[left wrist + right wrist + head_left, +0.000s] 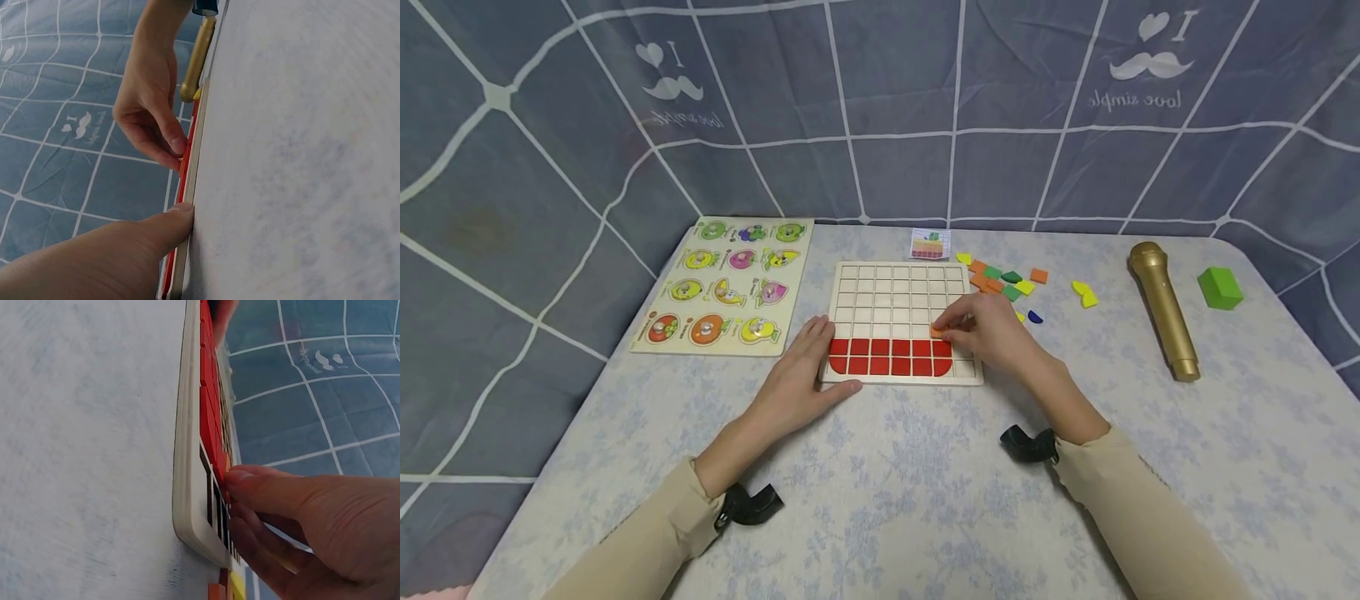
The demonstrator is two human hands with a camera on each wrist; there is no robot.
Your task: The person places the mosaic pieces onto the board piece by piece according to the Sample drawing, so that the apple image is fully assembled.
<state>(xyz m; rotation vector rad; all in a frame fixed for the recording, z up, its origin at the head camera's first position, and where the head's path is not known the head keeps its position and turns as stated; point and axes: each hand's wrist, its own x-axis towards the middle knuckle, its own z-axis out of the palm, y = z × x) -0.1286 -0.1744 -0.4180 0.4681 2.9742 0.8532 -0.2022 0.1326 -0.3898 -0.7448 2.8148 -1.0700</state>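
A wooden grid board (887,292) lies on the table, its two nearest rows mostly filled with red tiles (880,357). My right hand (996,333) pinches an orange square tile (936,331) over the right part of the row just beyond the red ones. In the right wrist view the thumb (262,484) hides most of that tile. With fingers extended, my left hand (797,375) rests against the board's left edge, and its thumb (169,225) touches the near edge. Loose orange, green and yellow pieces (1000,282) lie beside the board's far right corner.
A small picture card (930,244) sits behind the board. On the left lies a fruit puzzle board (722,287). To the right are two yellow pieces (1085,294), a blue piece (1035,317), a gold microphone (1165,312) and a green block (1221,288). A grid-patterned curtain (895,100) borders the table.
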